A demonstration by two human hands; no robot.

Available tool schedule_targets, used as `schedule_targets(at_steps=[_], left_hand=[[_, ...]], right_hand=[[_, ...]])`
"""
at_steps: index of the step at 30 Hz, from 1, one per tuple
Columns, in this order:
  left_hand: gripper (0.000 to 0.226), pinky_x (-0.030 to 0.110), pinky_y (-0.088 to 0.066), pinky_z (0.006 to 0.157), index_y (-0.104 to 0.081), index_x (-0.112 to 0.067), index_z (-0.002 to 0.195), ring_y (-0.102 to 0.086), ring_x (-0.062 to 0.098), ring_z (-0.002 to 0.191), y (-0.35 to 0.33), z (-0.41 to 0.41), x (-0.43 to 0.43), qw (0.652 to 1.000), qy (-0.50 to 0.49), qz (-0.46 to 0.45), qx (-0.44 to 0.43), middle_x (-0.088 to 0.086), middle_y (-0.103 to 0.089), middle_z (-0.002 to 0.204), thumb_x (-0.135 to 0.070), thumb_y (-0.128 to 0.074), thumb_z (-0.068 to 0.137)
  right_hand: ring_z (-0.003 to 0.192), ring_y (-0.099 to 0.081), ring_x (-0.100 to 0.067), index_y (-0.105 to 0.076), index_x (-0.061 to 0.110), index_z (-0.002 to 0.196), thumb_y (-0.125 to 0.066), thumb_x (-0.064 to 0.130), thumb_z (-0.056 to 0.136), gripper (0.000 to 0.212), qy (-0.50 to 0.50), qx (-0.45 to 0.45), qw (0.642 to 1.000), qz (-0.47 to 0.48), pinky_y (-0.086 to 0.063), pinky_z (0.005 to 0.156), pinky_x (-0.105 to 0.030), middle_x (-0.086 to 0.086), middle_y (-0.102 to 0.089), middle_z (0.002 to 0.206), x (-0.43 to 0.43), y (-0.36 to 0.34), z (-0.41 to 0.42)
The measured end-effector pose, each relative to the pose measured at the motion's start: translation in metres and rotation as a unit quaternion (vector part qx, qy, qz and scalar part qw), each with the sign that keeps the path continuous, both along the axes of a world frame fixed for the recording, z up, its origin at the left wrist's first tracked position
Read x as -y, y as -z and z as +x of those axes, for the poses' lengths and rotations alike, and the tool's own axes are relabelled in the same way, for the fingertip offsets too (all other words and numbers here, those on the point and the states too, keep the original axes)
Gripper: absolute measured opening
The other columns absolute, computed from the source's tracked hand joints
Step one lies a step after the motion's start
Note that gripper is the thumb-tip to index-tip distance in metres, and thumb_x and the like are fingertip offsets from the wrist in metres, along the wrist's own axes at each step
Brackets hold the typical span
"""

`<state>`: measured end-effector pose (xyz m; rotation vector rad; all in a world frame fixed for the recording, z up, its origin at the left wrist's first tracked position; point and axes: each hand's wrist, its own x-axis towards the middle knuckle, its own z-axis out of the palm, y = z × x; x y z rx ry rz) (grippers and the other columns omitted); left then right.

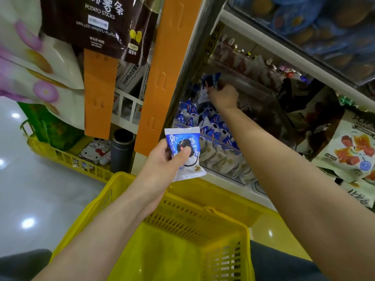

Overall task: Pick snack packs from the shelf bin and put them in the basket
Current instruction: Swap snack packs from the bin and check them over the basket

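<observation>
My left hand (162, 159) holds a blue-and-white cookie snack pack (183, 153) with the thumb pressed on its front, above the far rim of the yellow basket (182, 226). My right hand (224, 96) reaches into the clear shelf bin (219, 165) and pinches another blue snack pack (211, 80), lifted above the pile. Several more blue-and-white packs (205, 118) fill the bin. The basket sits low in front of me, and its visible bottom holds nothing.
An orange shelf upright (162, 78) stands left of the bin. Brown potato-stick bags (97, 19) hang above left. A second yellow basket (67, 157) with goods rests on the floor at left. Bagged snacks (349, 149) hang at right.
</observation>
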<state>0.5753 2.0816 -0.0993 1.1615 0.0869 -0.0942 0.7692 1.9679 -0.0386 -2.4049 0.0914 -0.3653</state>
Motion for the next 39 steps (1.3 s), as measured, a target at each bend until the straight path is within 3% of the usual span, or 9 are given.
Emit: schedule_targets(at_steps=[6,11,17,20,23,27,31,34,39], left_hand=[[0.034,0.021,-0.048,0.086,-0.052,-0.022,0.123,-0.060,0.003,0.106,0.004,0.003,-0.003,1.000,0.005,0.014,0.002,-0.005,-0.064,0.116,-0.022,-0.056,0.089],[0.032,0.014,-0.051,0.077,-0.052,-0.026,0.121,-0.063,0.000,0.098,0.008,0.006,-0.002,1.000,0.003,0.019,0.000,-0.008,-0.065,0.112,-0.022,-0.056,0.089],[0.034,0.014,-0.052,0.075,-0.052,-0.028,0.122,-0.063,-0.002,0.096,0.009,0.007,-0.002,1.000,0.001,0.027,-0.003,-0.009,-0.066,0.110,-0.023,-0.057,0.089],[0.031,0.012,-0.052,0.073,-0.053,-0.029,0.119,-0.064,-0.003,0.093,0.010,0.007,-0.002,1.000,-0.002,0.027,0.000,-0.010,-0.066,0.107,-0.023,-0.058,0.089],[0.032,0.020,-0.052,0.081,-0.053,-0.028,0.120,-0.064,0.002,0.097,0.010,0.008,-0.001,1.000,-0.002,0.031,-0.004,-0.008,-0.066,0.109,-0.023,-0.058,0.088],[0.033,0.015,-0.052,0.074,-0.052,-0.027,0.121,-0.064,0.000,0.096,0.008,0.007,-0.002,1.000,0.000,0.031,-0.002,-0.008,-0.066,0.110,-0.023,-0.058,0.089],[0.034,0.014,-0.050,0.074,-0.050,-0.025,0.124,-0.062,0.000,0.099,0.006,0.004,-0.002,0.999,0.002,0.042,0.000,-0.008,-0.065,0.112,-0.022,-0.055,0.091],[0.032,0.019,-0.048,0.081,-0.051,-0.025,0.124,-0.061,0.002,0.102,0.005,0.000,0.001,0.999,0.006,0.042,-0.002,-0.008,-0.065,0.113,-0.021,-0.053,0.092],[0.021,0.018,-0.051,0.080,-0.054,-0.031,0.109,-0.064,0.000,0.095,0.009,-0.008,0.010,0.998,0.030,0.048,0.005,-0.008,-0.066,0.109,-0.018,-0.052,0.093]], right_hand=[[0.110,-0.059,-0.030,-0.056,-0.003,0.118,-0.065,0.020,0.085,0.041,-0.026,-0.101,0.994,0.027,-0.048,0.096,-0.038,-0.020,-0.060,0.119,-0.012,0.017,0.014],[0.073,-0.064,-0.018,-0.055,0.001,0.102,-0.067,0.013,0.083,0.026,-0.065,-0.208,0.976,0.007,-0.057,0.080,-0.034,-0.017,-0.062,0.096,-0.006,0.010,0.014],[0.060,-0.058,-0.014,-0.055,0.004,0.077,-0.053,0.019,0.094,0.022,-0.094,-0.195,0.976,-0.002,-0.054,0.084,-0.034,-0.010,-0.058,0.071,-0.011,0.010,0.016],[0.061,-0.059,-0.013,-0.057,0.012,0.093,-0.061,0.016,0.089,0.007,-0.084,-0.202,0.976,0.003,-0.056,0.078,-0.029,-0.007,-0.059,0.089,-0.013,0.015,0.021],[0.057,-0.060,-0.011,-0.048,0.017,0.081,-0.062,0.018,0.088,0.016,-0.063,-0.209,0.976,0.024,-0.056,0.063,-0.021,-0.004,-0.056,0.087,-0.012,0.016,0.023],[0.082,-0.064,-0.025,-0.062,-0.003,0.093,-0.050,0.025,0.095,0.031,-0.091,-0.173,0.980,-0.037,-0.053,0.085,-0.036,-0.018,-0.065,0.096,-0.007,0.012,0.012],[0.069,-0.057,-0.019,-0.064,-0.001,0.093,-0.043,0.028,0.098,0.035,-0.118,-0.068,0.986,-0.096,-0.042,0.066,-0.027,-0.014,-0.062,0.081,0.003,-0.001,-0.022],[0.067,-0.053,0.006,-0.063,0.014,0.099,-0.046,0.025,0.097,0.020,-0.147,0.043,0.987,-0.042,-0.037,0.057,-0.002,0.006,-0.062,0.080,0.012,-0.007,-0.067],[0.074,-0.054,-0.001,-0.056,0.024,0.100,-0.049,0.021,0.094,0.010,-0.201,0.135,0.970,0.010,-0.040,0.064,-0.008,0.014,-0.058,0.085,0.033,0.011,-0.159]])
